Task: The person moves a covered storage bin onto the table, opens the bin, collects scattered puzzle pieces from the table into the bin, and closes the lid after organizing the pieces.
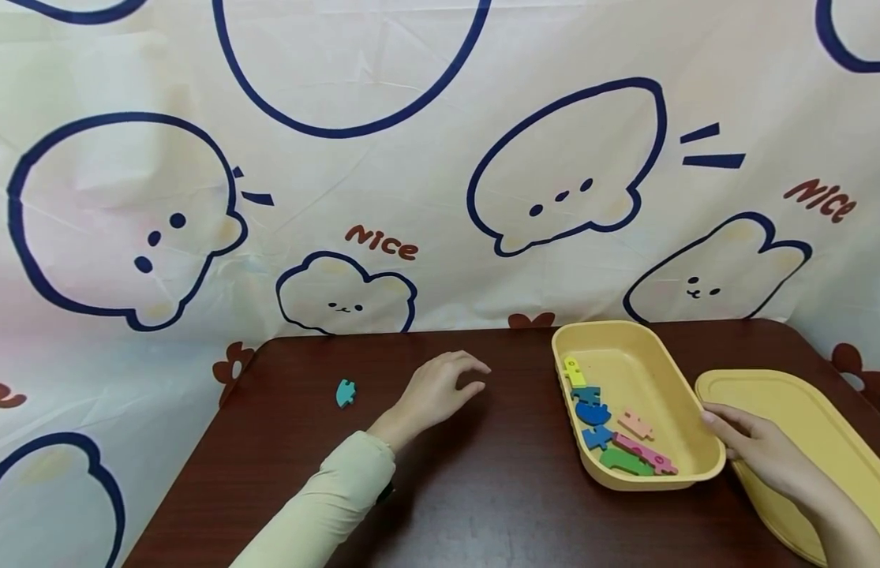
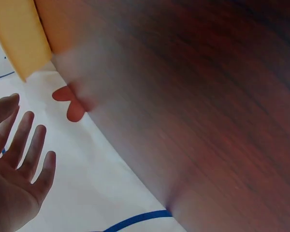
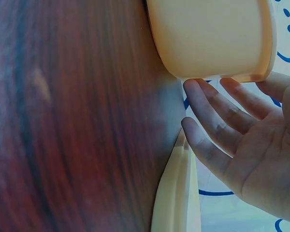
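A yellow plastic container (image 1: pixel 667 394) stands on the dark table, holding several coloured puzzle pieces, among them a pink piece (image 1: pixel 645 454), a green piece (image 1: pixel 624 461) and a yellow piece (image 1: pixel 574 372). My right hand (image 1: pixel 762 450) grips its right rim, thumb on top and fingers against the outer wall, as the right wrist view of the container wall (image 3: pixel 212 38) also shows. Left of the container, my left hand (image 1: pixel 436 392) hovers over the table with loosely bent fingers and nothing in them. Farther left lies a teal puzzle piece (image 1: pixel 346 393), apart from that hand.
A flat yellow lid (image 1: pixel 802 410) lies on the table right of the container, partly under my right forearm. Behind the brown wooden table (image 1: pixel 496 505) hangs a white cloth (image 1: pixel 440 181) with cartoon drawings.
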Demonstrator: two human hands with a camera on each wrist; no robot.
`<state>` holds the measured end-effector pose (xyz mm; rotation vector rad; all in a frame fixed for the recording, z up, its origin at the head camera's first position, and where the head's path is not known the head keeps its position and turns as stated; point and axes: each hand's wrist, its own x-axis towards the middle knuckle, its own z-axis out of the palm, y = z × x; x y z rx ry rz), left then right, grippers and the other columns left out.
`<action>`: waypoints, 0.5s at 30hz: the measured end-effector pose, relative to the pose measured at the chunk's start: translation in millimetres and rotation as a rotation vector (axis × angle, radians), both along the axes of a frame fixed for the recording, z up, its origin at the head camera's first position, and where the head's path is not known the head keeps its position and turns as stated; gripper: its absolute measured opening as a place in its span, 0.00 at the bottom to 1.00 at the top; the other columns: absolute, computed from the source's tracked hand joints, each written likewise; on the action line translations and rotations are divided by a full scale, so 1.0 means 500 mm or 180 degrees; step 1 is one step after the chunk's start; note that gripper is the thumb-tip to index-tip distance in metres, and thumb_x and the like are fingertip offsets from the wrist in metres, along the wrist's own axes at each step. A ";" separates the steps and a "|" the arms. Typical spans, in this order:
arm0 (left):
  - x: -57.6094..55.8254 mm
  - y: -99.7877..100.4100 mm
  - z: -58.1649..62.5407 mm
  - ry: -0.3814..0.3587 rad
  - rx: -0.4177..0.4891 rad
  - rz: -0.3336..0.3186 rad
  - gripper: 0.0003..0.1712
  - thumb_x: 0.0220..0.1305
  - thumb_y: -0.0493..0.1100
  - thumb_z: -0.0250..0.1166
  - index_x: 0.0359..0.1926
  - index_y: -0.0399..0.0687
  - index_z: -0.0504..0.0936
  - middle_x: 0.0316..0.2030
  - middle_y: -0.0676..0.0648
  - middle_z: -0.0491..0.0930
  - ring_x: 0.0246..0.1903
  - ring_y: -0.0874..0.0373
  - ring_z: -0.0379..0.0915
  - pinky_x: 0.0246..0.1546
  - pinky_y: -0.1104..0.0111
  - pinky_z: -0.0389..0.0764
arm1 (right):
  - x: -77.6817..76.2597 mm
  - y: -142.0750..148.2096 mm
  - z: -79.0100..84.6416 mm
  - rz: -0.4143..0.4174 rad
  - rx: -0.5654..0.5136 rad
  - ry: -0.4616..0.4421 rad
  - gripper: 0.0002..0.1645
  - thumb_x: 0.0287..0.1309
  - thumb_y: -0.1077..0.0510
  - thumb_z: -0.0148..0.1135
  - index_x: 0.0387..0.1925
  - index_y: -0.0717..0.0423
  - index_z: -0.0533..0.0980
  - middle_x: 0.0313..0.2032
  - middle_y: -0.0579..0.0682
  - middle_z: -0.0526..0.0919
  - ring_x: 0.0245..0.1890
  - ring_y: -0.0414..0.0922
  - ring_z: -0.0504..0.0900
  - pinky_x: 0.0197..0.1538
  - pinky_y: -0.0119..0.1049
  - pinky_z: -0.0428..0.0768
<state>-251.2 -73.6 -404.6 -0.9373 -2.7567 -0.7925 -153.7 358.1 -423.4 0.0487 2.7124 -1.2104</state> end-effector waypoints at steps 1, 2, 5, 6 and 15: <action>0.000 -0.004 -0.001 -0.0011 -0.0004 0.0013 0.13 0.66 0.43 0.68 0.51 0.51 0.85 0.48 0.55 0.82 0.52 0.58 0.76 0.52 0.60 0.78 | 0.000 0.000 0.000 -0.0005 0.0000 -0.0003 0.38 0.79 0.46 0.40 0.68 0.79 0.57 0.58 0.77 0.71 0.36 0.39 0.83 0.36 0.32 0.78; 0.000 -0.007 -0.001 -0.0021 -0.0011 0.0030 0.13 0.66 0.43 0.68 0.51 0.51 0.85 0.48 0.55 0.82 0.53 0.58 0.76 0.52 0.60 0.78 | 0.000 0.000 0.000 -0.0009 -0.0001 -0.0003 0.38 0.79 0.46 0.40 0.68 0.79 0.57 0.58 0.77 0.71 0.35 0.39 0.82 0.36 0.32 0.78; 0.000 -0.020 -0.003 -0.0063 -0.0003 0.0074 0.13 0.66 0.43 0.68 0.51 0.51 0.85 0.48 0.55 0.82 0.53 0.58 0.76 0.52 0.59 0.78 | 0.000 -0.001 -0.001 -0.0015 -0.0018 0.0009 0.38 0.79 0.46 0.40 0.68 0.79 0.57 0.58 0.77 0.71 0.35 0.38 0.82 0.36 0.32 0.78; 0.000 -0.024 -0.003 -0.0078 0.0000 0.0081 0.13 0.66 0.42 0.68 0.51 0.51 0.85 0.48 0.54 0.82 0.53 0.57 0.76 0.52 0.58 0.78 | 0.000 -0.001 -0.002 -0.0016 -0.0025 0.0019 0.38 0.79 0.46 0.40 0.68 0.79 0.57 0.57 0.77 0.71 0.35 0.38 0.82 0.36 0.32 0.78; -0.002 -0.058 -0.004 -0.0162 0.0006 0.0164 0.14 0.66 0.44 0.68 0.52 0.51 0.85 0.49 0.55 0.81 0.53 0.57 0.76 0.52 0.57 0.77 | 0.000 0.001 -0.002 -0.0012 -0.0022 0.0058 0.38 0.78 0.47 0.41 0.67 0.80 0.58 0.57 0.77 0.72 0.35 0.38 0.82 0.36 0.32 0.78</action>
